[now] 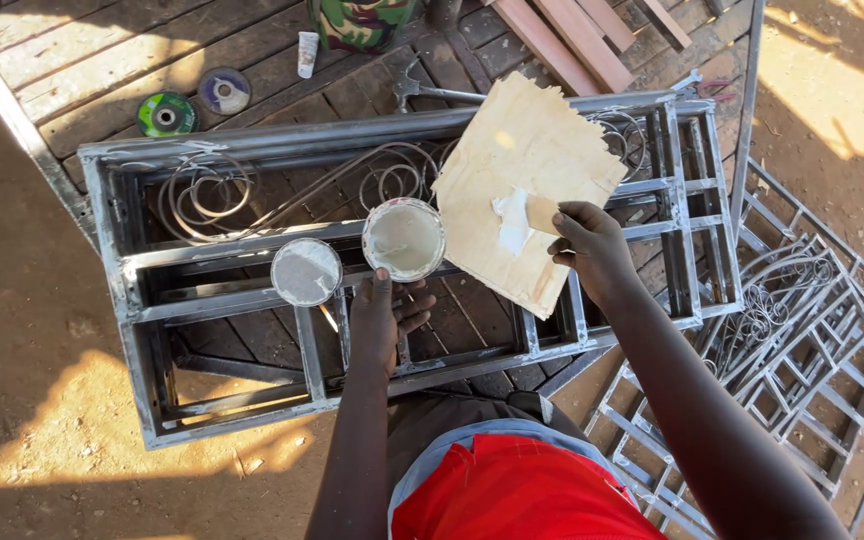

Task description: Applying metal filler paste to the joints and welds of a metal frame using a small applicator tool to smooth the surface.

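Observation:
My left hand point(382, 320) holds a small round open tin point(404, 238) of pale putty from below, thumb on its rim. The tin's round lid point(305, 271) lies to its left on the grey metal window frame point(142, 290). My right hand point(592, 245) grips a small flat scraper point(540, 212) and presses it on a blob of white putty point(512, 220) on a torn sheet of tan board point(522, 170). The board rests on the frame's right half.
Curled scroll ironwork point(212, 195) fills the frame. More metal frames point(802, 320) lie on the ground at right. Two grinding discs point(195, 102), a small tube point(307, 52), a hammer point(432, 92) and wooden slats point(572, 35) lie on the plank platform behind.

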